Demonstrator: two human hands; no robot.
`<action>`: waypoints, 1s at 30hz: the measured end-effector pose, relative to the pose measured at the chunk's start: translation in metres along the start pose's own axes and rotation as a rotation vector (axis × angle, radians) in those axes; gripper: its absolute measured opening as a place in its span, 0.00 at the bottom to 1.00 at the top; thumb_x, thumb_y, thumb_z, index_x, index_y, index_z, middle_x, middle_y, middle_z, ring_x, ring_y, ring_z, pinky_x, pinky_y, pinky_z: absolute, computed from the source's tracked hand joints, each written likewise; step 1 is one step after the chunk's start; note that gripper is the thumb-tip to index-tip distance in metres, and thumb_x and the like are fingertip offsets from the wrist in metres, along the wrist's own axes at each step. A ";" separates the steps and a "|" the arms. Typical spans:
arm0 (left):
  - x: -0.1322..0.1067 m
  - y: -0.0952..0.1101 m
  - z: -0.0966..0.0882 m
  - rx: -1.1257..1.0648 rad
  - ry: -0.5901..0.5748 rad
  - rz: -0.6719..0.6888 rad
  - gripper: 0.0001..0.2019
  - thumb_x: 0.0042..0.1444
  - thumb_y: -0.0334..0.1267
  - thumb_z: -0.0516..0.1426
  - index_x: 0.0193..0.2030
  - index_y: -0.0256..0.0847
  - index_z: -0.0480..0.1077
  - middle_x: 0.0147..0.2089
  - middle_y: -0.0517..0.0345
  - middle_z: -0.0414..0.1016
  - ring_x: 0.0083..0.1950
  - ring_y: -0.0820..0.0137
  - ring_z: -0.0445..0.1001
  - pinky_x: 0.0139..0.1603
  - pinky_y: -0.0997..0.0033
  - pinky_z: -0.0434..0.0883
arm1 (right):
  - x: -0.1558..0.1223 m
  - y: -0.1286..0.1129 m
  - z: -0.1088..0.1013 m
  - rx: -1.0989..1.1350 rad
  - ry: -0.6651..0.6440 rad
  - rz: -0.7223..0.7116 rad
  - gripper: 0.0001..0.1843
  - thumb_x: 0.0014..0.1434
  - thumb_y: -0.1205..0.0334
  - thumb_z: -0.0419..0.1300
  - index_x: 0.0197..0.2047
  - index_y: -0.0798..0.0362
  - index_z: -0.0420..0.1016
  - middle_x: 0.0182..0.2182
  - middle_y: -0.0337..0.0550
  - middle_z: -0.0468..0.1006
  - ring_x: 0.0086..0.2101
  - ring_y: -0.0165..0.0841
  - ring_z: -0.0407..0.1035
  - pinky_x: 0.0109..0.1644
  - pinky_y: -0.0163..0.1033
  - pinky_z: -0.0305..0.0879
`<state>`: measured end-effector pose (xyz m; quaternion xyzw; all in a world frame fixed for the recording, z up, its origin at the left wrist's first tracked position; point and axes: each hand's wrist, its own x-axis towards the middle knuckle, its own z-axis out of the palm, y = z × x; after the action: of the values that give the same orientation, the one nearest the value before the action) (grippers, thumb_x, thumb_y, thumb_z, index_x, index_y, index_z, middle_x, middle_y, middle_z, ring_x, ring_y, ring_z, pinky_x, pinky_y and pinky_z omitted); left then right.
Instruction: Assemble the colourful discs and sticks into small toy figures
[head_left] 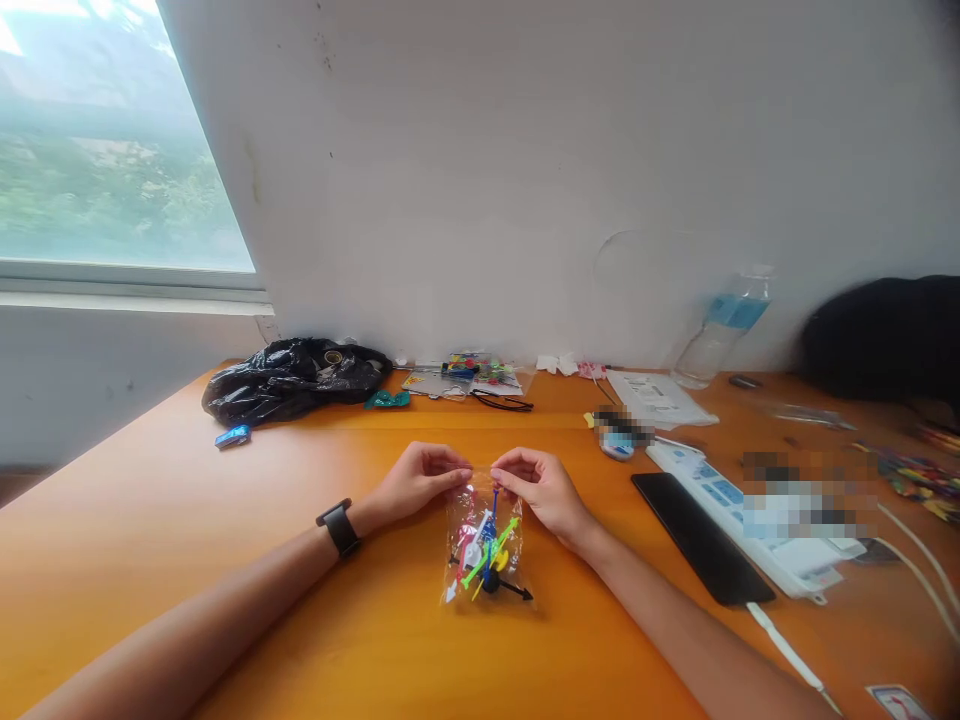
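A small clear bag (486,545) full of bright little plastic pieces lies flat on the orange table (300,620), right in front of the person. The left hand (420,480) and the right hand (541,487) are each curled almost closed. Their fingertips pinch the top edge of the bag, one hand on each side, close together. The rest of the bag rests on the table, with some pointy pieces poking toward the bottom. To do this well, I think the pinch should sit right on the top strip, not on the pieces. Both hands should pull gently and evenly, so the thin plastic does not rip and the pieces do not spill. Holding the bag low over the table would help too, away from the black phone (701,550) on the right.
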<state>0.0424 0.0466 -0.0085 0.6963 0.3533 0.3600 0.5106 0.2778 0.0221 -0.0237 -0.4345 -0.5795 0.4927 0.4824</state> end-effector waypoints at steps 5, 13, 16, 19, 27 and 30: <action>0.002 0.000 -0.006 -0.083 0.109 -0.043 0.17 0.56 0.48 0.69 0.43 0.35 0.82 0.43 0.48 0.85 0.41 0.64 0.80 0.42 0.69 0.77 | 0.007 -0.002 -0.015 0.092 0.086 0.038 0.18 0.48 0.50 0.78 0.38 0.52 0.86 0.34 0.45 0.85 0.35 0.36 0.79 0.41 0.40 0.73; 0.001 0.000 -0.009 -0.142 0.123 -0.051 0.14 0.55 0.47 0.70 0.36 0.35 0.80 0.37 0.52 0.84 0.36 0.69 0.78 0.42 0.72 0.76 | 0.002 -0.004 -0.009 0.086 0.097 0.001 0.10 0.53 0.56 0.72 0.34 0.53 0.87 0.35 0.48 0.86 0.34 0.37 0.77 0.43 0.42 0.73; 0.002 -0.001 -0.006 -0.109 0.140 -0.029 0.17 0.52 0.47 0.72 0.39 0.35 0.80 0.36 0.52 0.84 0.36 0.68 0.79 0.39 0.72 0.76 | 0.000 -0.009 -0.008 0.076 0.066 -0.033 0.11 0.57 0.54 0.70 0.39 0.52 0.85 0.35 0.45 0.84 0.35 0.35 0.77 0.43 0.40 0.72; 0.001 -0.004 -0.002 -0.085 0.119 -0.001 0.19 0.52 0.48 0.72 0.45 0.35 0.81 0.42 0.49 0.85 0.41 0.65 0.81 0.43 0.69 0.77 | -0.001 -0.007 -0.006 0.040 0.003 0.009 0.18 0.58 0.50 0.71 0.46 0.52 0.82 0.36 0.43 0.82 0.35 0.35 0.77 0.41 0.39 0.71; -0.001 -0.004 0.003 0.026 -0.024 0.043 0.17 0.60 0.50 0.67 0.44 0.35 0.82 0.43 0.48 0.85 0.42 0.64 0.81 0.44 0.68 0.77 | -0.002 0.005 0.002 -0.046 -0.048 0.010 0.16 0.56 0.48 0.73 0.38 0.53 0.86 0.33 0.44 0.84 0.32 0.35 0.75 0.37 0.39 0.70; 0.000 -0.001 0.002 0.002 0.017 0.033 0.17 0.60 0.49 0.67 0.42 0.35 0.82 0.41 0.48 0.85 0.40 0.64 0.80 0.42 0.69 0.77 | -0.002 0.001 0.000 0.016 0.033 0.054 0.17 0.54 0.50 0.74 0.43 0.52 0.89 0.37 0.47 0.87 0.36 0.38 0.77 0.42 0.42 0.72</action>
<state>0.0437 0.0460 -0.0099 0.6994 0.3466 0.3738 0.5010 0.2784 0.0208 -0.0250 -0.4541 -0.5557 0.5028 0.4819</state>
